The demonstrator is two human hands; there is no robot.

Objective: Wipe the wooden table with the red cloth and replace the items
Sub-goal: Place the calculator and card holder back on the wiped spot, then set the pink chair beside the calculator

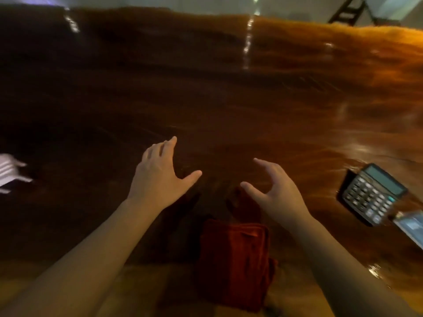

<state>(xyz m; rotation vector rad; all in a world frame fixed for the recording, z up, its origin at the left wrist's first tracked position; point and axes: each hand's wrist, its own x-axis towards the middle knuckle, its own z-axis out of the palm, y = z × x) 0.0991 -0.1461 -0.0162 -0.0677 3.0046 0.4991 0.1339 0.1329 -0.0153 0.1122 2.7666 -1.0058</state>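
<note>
The red cloth [235, 259] lies folded at the near edge of the glossy wooden table [229, 99], between my two forearms. My left hand [158, 175] hovers over the table beyond the cloth, fingers spread and empty. My right hand [274, 191] is just past the cloth's far end, fingers curled apart, holding nothing. A black calculator [373, 194] rests on the table to the right. Next to it, at the right edge of view, lies a flat device with a screen [409, 225], partly cut off.
A white ribbed object [10, 171] sits at the left edge of the table, mostly out of view. A dark ladder-like frame [348, 12] stands beyond the table's far right edge. The image is blurred by motion.
</note>
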